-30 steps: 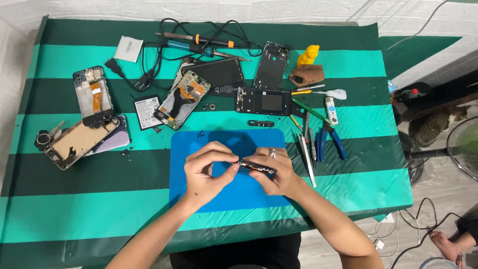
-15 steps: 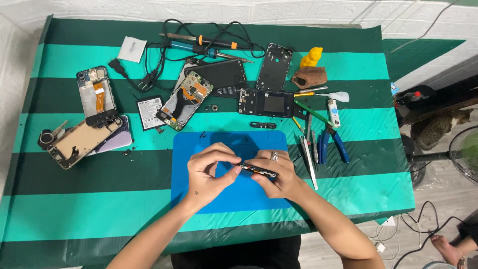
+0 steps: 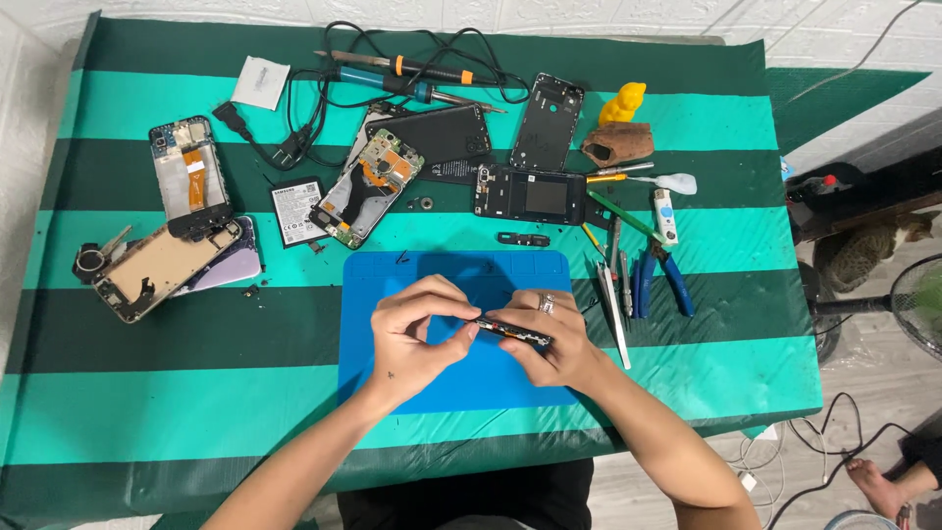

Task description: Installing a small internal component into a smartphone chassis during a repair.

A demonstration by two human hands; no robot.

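Both of my hands meet over a blue work mat (image 3: 392, 285) on the striped green table. My right hand (image 3: 549, 339), with a ring on one finger, grips a small dark phone part (image 3: 512, 331), long and thin, held roughly level. My left hand (image 3: 417, 329) pinches the left end of that same part with thumb and fingertips. What the part is exactly is too small to tell.
Opened phones (image 3: 368, 186) and frames (image 3: 525, 194) lie behind the mat, with a battery (image 3: 293, 212), a soldering iron (image 3: 412, 71) and cables. Tweezers (image 3: 613, 299), blue-handled pliers (image 3: 672, 280) and screwdrivers lie right of the mat. More phone bodies (image 3: 162, 265) sit at the left. A person's foot (image 3: 873, 483) shows at lower right.
The hands have stayed over the mat with the small part between them; only slight finger shifts show.
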